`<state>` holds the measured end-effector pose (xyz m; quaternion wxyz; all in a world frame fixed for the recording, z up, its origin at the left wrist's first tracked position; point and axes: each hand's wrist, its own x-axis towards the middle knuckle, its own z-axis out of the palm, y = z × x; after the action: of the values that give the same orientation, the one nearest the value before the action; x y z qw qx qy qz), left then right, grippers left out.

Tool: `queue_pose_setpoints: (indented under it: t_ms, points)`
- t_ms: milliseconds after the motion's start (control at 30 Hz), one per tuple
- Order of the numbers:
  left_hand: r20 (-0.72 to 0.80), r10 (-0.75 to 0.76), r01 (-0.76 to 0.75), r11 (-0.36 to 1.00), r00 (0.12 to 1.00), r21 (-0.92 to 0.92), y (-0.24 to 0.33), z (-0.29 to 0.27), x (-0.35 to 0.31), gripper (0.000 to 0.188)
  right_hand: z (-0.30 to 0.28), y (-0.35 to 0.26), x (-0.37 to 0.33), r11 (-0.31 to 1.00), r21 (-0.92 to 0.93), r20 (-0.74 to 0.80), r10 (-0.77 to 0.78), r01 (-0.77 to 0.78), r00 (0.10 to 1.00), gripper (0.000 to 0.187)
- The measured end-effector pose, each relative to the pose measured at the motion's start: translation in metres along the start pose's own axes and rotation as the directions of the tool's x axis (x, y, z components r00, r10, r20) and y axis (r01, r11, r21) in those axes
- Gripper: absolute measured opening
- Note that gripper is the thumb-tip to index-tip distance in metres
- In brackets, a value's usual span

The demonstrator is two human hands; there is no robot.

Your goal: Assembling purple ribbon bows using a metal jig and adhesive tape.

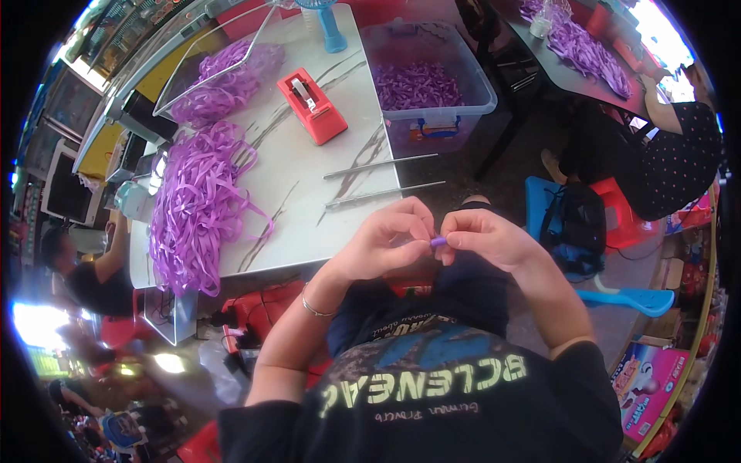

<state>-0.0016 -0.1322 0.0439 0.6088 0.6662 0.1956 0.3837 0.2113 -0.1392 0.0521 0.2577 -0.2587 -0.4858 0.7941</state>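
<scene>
In front of my body, a small purple ribbon roll (439,241) is pinched between both hands. My left hand (386,238) has its thumb and fingertips at the roll's left end, and a bracelet circles that wrist. Closed on the right end is my right hand (488,238), its fingers bent around it. A large heap of loose purple ribbon strips (202,204) lies at the left side of the marble-patterned table (289,204). Past the table's right edge, a clear plastic tub (471,108) holds many small purple ribbon pieces (417,85).
Two thin metal rods (382,166) stick out over the table's right edge. Behind them stands a red tape dispenser (312,106), with a blue fan (330,31) further back. A clear bin (224,77) holds more ribbon. At right, a person (671,150) sits by another table.
</scene>
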Motion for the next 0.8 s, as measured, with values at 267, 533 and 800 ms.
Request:
queue_pose_setpoints:
  t_ms: [267, 533, 800]
  points:
    - [0.113, 0.041, -0.077, 0.938, 0.993, 0.337, 0.001, -0.027, 0.032, 0.013, -0.018, 0.003, -0.006, 0.989, 0.149, -0.06, 0.012, -0.003, 0.998, 0.012]
    - [-0.14, -0.14, 0.18, 0.923, 0.98, 0.341, -0.023, -0.071, 0.094, 0.02, -0.065, 0.02, 0.001, 0.989, -0.144, -0.49, -0.099, 0.031, 0.866, 0.014]
    - [-0.291, -0.242, 0.35, 0.842, 0.925, 0.41, -0.049, -0.081, 0.095, 0.016, -0.07, 0.048, 0.053, 0.955, -0.183, -0.661, -0.296, 0.234, 0.689, 0.015]
